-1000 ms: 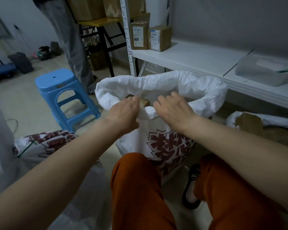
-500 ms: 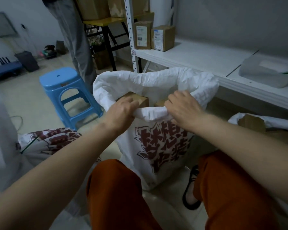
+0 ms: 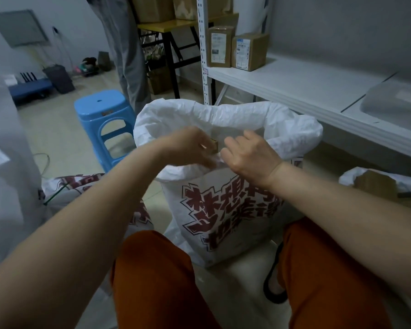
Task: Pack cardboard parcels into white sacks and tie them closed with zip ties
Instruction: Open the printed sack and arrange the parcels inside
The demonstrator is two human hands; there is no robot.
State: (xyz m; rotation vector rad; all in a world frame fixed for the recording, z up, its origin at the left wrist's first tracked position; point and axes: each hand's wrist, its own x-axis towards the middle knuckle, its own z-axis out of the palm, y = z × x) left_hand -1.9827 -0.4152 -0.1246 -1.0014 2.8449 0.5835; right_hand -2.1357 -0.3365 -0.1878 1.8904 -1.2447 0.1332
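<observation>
Gripping the near rim of the white sack (image 3: pixel 223 210), your left hand (image 3: pixel 188 146) and right hand (image 3: pixel 249 155) sat close together, fingers curled and pinching the folded fabric between them. You had the sack upright on the floor between your knees, mouth open, red print facing you. A cardboard parcel (image 3: pixel 212 146) showed inside, just behind your hands. Two more parcels (image 3: pixel 237 49) stood on the white shelf (image 3: pixel 306 89) beyond. A blue stool (image 3: pixel 105 117) stood to the left, and another sack (image 3: pixel 375 184) lay at your right.
</observation>
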